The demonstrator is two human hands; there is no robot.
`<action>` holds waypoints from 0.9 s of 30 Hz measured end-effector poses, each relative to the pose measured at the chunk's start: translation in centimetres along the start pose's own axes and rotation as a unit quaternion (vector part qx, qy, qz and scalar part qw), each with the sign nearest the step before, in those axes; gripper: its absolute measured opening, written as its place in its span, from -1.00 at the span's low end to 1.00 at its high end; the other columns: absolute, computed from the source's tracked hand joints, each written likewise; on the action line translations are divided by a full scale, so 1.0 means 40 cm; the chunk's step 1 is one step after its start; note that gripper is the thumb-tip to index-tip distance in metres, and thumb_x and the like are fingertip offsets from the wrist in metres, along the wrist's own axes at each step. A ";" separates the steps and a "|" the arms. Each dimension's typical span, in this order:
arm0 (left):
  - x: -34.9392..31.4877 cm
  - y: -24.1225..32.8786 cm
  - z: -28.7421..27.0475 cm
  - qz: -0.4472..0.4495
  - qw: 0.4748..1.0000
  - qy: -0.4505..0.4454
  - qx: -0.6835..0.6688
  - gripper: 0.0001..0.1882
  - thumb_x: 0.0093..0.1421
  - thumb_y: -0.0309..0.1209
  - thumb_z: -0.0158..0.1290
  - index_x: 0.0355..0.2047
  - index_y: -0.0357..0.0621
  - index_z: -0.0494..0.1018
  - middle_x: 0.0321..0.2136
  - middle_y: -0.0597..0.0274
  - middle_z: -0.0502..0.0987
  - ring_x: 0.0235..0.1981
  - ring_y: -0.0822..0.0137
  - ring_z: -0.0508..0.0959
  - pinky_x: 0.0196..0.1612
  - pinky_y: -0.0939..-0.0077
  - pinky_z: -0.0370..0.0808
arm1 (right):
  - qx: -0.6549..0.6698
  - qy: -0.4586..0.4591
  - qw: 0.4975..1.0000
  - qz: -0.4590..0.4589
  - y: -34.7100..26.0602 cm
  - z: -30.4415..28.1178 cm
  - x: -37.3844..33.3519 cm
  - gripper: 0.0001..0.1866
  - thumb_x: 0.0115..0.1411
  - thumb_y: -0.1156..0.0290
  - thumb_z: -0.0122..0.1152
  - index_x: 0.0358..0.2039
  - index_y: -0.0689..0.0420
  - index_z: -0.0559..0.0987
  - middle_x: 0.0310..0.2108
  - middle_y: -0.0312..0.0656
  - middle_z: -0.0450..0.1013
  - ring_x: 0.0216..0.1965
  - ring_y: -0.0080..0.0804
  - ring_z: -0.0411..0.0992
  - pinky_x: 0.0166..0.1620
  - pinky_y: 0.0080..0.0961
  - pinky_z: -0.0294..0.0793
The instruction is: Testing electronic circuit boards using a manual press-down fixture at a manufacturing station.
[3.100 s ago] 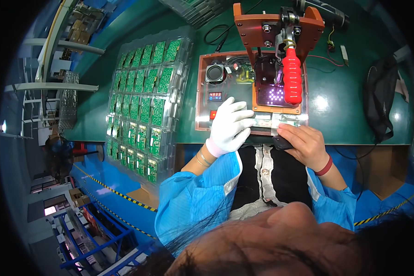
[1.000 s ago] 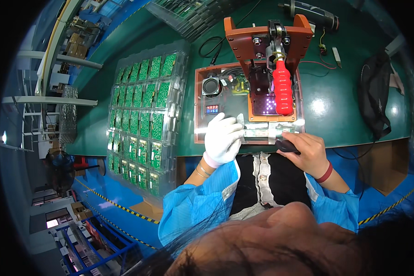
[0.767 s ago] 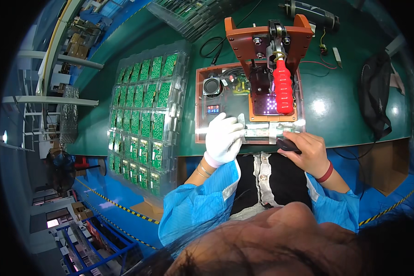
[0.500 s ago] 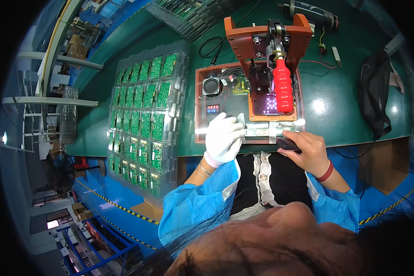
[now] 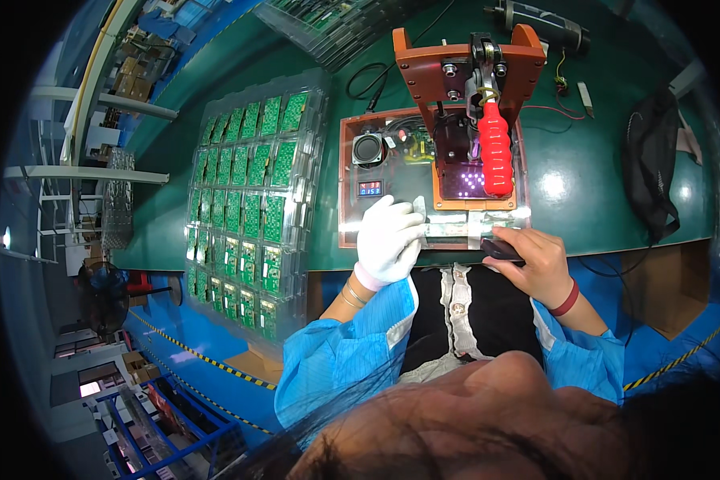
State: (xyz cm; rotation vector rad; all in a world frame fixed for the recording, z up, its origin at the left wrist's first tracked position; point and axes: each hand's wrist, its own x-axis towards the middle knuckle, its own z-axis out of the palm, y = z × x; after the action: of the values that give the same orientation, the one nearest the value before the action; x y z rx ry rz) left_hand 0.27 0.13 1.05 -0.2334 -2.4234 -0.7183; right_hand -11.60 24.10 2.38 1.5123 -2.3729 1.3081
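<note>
My left hand (image 5: 390,242), in a white glove, rests with curled fingers on the front left part of a test fixture box (image 5: 350,132). What lies under its fingers, if anything, is hidden. A pale strip (image 5: 420,206) stands out by those fingertips. My bare right hand (image 5: 542,262) is closed around a small black oblong device (image 5: 502,250) at the box's front right corner. Its fingertips touch the front edge strip (image 5: 450,230) of the box. Behind the hands stands an orange toggle clamp press (image 5: 418,64) with a red handle (image 5: 495,152), pointing down toward me.
Left of the box, a clear plastic tray (image 5: 318,120) holds several rows of green circuit boards (image 5: 252,164). More trays (image 5: 336,32) lie at the back. A speaker (image 5: 368,150) and a lit display (image 5: 370,189) sit in the box. A black bag (image 5: 652,164) lies at the right.
The readout on the lit display has changed. Both hands stay in place, and the press handle looks the same.
</note>
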 end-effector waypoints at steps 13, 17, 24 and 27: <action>0.005 0.000 -0.001 -0.004 1.000 -0.008 -0.012 -0.78 -0.15 -0.58 0.11 -0.41 -0.16 0.53 -0.30 0.19 0.63 -0.18 0.09 0.56 0.10 0.06 0.38 | 0.013 0.013 1.000 -0.001 0.002 0.003 -0.001 -0.52 -0.21 0.49 0.49 -0.18 0.22 0.60 -0.46 -0.18 0.56 -0.56 -0.36 0.44 -0.44 -0.53 0.43; 0.032 0.001 0.001 0.042 0.999 0.029 -0.018 -0.80 -0.20 -0.57 0.09 -0.46 -0.22 0.50 -0.36 0.13 0.58 -0.37 0.13 0.48 -0.21 0.24 0.36 | 0.017 0.012 1.000 0.001 0.000 0.001 0.000 -0.52 -0.21 0.49 0.50 -0.18 0.22 0.60 -0.46 -0.18 0.56 -0.57 -0.36 0.43 -0.45 -0.53 0.42; 0.022 -0.005 0.008 0.050 0.997 0.052 -0.013 -0.81 -0.20 -0.57 0.08 -0.47 -0.24 0.50 -0.38 0.12 0.57 -0.43 0.14 0.46 -0.29 0.30 0.36 | 0.021 0.004 1.000 0.008 0.000 0.001 0.000 -0.53 -0.20 0.50 0.49 -0.18 0.22 0.60 -0.46 -0.17 0.56 -0.58 -0.36 0.42 -0.45 -0.54 0.42; 0.021 -0.003 0.004 0.043 0.998 0.043 -0.007 -0.82 -0.20 -0.58 0.08 -0.49 -0.22 0.50 -0.37 0.15 0.58 -0.39 0.14 0.48 -0.24 0.28 0.38 | 0.028 0.005 1.000 0.013 0.000 0.001 0.000 -0.53 -0.20 0.50 0.49 -0.18 0.22 0.61 -0.46 -0.16 0.56 -0.58 -0.36 0.42 -0.45 -0.54 0.41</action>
State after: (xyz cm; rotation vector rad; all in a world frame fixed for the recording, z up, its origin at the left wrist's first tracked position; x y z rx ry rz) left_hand -0.52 0.12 1.39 -0.3034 -2.3137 -0.6934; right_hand -11.58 24.07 2.35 1.4912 -2.3763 1.3968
